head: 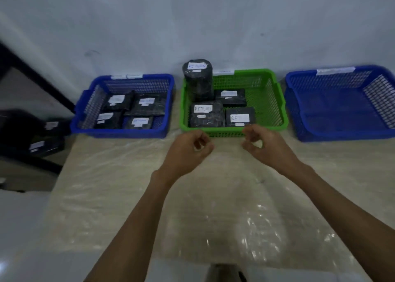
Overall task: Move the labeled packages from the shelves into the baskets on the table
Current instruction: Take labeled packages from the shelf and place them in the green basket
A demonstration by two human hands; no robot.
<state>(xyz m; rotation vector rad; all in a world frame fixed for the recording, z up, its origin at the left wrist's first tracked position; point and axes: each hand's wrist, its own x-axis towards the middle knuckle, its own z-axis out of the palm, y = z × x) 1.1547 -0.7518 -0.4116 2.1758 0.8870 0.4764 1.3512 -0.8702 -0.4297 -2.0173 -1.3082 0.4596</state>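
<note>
Where set down in the green basket (pixel 271 102), mid-worktop against the white wall: four black-wrapped packages with white labels. Upright in the back-left corner, the cylinder package (pixel 197 83), marked RETURN near its top. Flat at the front left, the front-left package (pixel 206 116), also marked RETURN. Just beside it on the right, the front-right package (pixel 240 117), with only the first letters of its label readable. Behind these two, the rear flat package (pixel 230 96), its writing too blurred to read.

Further left, the left blue basket (pixel 119 133), holding the left-basket packages (pixel 147 104): four flat ones in two rows, labels up, text unreadable. On the other side, the right blue basket (pixel 333 110), with a white tag on its far rim. Beyond the worktop's left edge, a dark shelf unit (pixel 42 83) with the upper shelf package (pixel 52 125) and, below it, the lower shelf package (pixel 40 146).

Hovering just in front of the green basket's near rim: the left hand (pixel 188 147), fingers loosely curled and gripping nothing, and the right hand (pixel 263 145), fingers likewise loosely curled, thumb near the forefinger, holding nothing. Apart from each other, touching no package.

Underneath, the pale worktop (pixel 192 207), covered in crinkled clear film.
</note>
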